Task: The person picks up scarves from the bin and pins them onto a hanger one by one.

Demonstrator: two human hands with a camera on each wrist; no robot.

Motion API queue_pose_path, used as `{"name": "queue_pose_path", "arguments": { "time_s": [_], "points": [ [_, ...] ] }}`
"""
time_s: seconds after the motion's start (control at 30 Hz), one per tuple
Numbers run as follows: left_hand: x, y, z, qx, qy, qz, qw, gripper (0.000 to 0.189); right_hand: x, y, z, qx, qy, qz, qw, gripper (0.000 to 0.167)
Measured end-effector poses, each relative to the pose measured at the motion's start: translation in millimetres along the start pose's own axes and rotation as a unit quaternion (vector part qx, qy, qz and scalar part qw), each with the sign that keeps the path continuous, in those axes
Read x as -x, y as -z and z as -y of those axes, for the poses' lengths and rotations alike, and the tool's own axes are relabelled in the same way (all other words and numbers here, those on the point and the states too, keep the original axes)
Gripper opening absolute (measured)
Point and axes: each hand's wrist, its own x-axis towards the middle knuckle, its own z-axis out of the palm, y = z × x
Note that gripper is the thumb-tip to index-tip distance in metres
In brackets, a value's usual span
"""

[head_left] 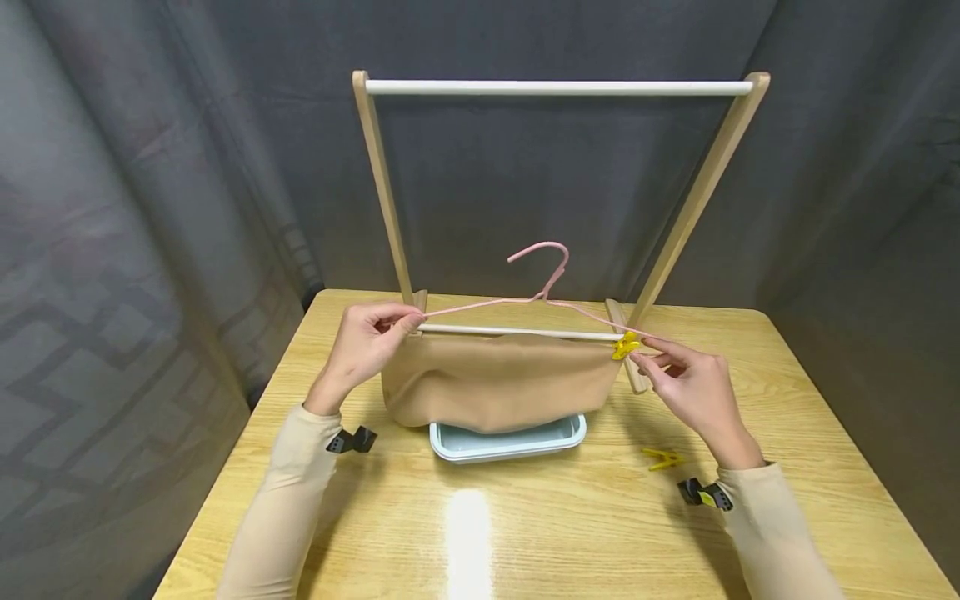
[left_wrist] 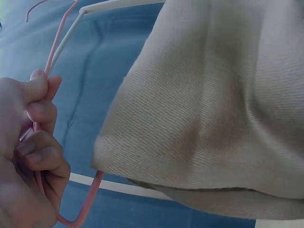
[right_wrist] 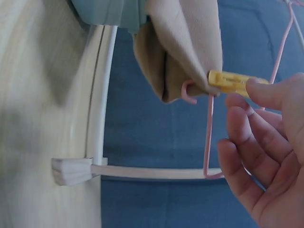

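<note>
A pink clothes hanger (head_left: 480,306) is held up between both hands, its hook pointing up. Folded over its lower bar hangs a tan twill cloth (head_left: 495,379). My left hand (head_left: 367,346) grips the hanger's left end, fingers curled round the pink wire (left_wrist: 89,202) in the left wrist view. At the right end, a yellow clothespin (right_wrist: 232,80) bites the cloth's upper corner at the bar. Thumb and index finger of my right hand (head_left: 690,387) pinch the clothespin's outer end, the other fingers loosely bent.
Behind the hanger stands a wooden rack with a white top rail (head_left: 555,87). A light blue tray (head_left: 495,455) sits on the table under the cloth, partly covered by it. Another yellow clothespin (head_left: 663,458) lies on the table to the right. Grey curtains surround the table.
</note>
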Motion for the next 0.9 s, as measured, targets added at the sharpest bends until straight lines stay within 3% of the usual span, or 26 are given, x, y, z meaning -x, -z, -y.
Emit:
{"name": "queue_pose_path", "arguments": {
  "time_s": [0.33, 0.5, 0.63, 0.9],
  "points": [
    [3.1, -0.5, 4.5, 0.011, 0.032, -0.005, 0.9994, 0.008, 24.3, 8, -21, -0.022, -0.053, 0.098, 0.9935, 0.025],
    [4.2, 0.1, 5.6, 0.013, 0.031, -0.01, 0.9994, 0.009, 34.5, 14, -29, -0.007, -0.082, 0.14, 0.9867, 0.025],
    [4.2, 0.7, 7.9, 0.014, 0.03, -0.011, 0.9994, 0.009, 43.1, 16, -39, 0.007, -0.09, 0.177, 0.98, 0.025],
    [4.9, 0.8, 10.6, 0.023, 0.043, -0.016, 0.9987, 0.009, 61.3, 17, -52, -0.016, -0.124, 0.248, 0.9606, 0.026]
  ]
}}
